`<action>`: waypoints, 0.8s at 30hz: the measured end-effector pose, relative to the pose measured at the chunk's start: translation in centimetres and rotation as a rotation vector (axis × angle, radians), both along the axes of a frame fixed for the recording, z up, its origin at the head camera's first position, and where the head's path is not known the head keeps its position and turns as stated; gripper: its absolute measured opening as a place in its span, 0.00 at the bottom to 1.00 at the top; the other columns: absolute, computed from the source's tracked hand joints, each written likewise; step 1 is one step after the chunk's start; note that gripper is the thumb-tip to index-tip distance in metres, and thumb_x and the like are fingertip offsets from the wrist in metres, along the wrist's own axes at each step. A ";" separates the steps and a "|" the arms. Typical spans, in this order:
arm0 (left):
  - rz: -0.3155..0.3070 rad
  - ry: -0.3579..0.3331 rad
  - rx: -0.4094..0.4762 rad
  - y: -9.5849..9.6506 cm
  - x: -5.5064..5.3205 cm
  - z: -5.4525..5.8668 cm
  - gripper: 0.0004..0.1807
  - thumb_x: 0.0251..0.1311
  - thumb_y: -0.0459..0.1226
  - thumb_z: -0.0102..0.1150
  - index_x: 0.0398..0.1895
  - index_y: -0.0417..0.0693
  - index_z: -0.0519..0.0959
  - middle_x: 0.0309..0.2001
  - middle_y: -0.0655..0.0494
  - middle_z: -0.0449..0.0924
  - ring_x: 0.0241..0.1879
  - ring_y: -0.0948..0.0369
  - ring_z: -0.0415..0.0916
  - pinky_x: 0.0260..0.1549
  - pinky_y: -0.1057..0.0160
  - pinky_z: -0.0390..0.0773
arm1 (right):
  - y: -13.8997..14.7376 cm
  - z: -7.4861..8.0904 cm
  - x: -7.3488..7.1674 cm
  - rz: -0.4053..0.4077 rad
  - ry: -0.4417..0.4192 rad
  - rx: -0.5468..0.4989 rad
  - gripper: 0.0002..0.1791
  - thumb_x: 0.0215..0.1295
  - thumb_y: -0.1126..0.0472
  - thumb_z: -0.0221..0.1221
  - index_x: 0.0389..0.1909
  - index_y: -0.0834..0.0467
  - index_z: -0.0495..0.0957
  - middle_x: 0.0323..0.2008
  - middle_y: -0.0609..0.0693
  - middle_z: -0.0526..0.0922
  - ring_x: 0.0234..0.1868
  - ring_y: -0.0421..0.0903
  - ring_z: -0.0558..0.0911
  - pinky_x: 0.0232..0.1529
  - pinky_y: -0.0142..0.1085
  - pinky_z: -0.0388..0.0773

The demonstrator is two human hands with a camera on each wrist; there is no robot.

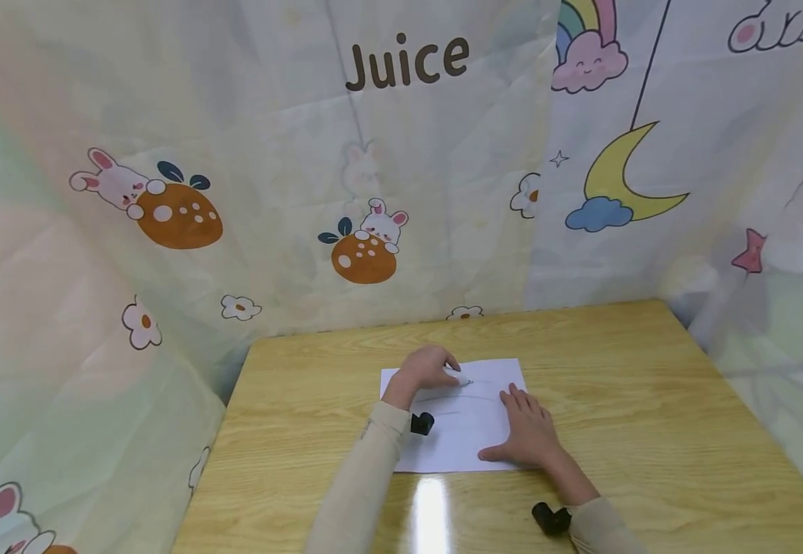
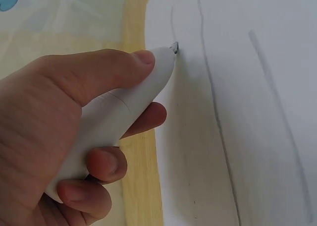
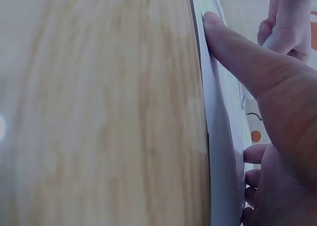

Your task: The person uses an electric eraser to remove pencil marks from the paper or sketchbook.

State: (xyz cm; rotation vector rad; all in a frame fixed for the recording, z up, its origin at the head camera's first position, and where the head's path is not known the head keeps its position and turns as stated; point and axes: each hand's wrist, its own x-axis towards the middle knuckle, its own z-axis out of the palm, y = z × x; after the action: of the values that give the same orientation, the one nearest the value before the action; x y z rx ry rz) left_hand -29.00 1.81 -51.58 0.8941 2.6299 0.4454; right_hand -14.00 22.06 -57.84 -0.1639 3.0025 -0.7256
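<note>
Nearest us, a black piece (image 1: 548, 519) sits by the right sleeve (image 1: 602, 527) above the wooden table (image 1: 291, 431). Just beyond, we see the right hand (image 1: 531, 431), fingers spread, resting on the right side of the white paper (image 1: 460, 446). Farther up, over the paper, the left hand (image 1: 429, 367) grips a white pen-like tool (image 2: 143, 94) between thumb and curled fingers, its metal tip (image 2: 174, 48) at a faint grey line (image 2: 172, 20) (whether it touches, we cannot tell). Behind, we find a cloth (image 1: 277, 192) printed with "Juice".
</note>
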 end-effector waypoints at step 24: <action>0.039 0.003 -0.001 0.6 0.2 0.1 0.11 0.55 0.47 0.70 0.41 0.59 0.87 0.45 0.68 0.81 0.42 0.68 0.74 0.40 0.65 0.74 | -0.1 0.5 -0.6 0.037 0.035 0.090 0.69 0.29 0.21 0.68 0.66 0.67 0.64 0.68 0.70 0.60 0.66 0.68 0.61 0.59 0.64 0.59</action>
State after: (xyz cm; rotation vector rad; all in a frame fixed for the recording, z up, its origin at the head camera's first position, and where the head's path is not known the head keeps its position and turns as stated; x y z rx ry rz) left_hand -28.77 2.42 -51.43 0.8447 2.6539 0.4527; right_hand -14.58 21.99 -57.36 -0.2307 3.0490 -0.5884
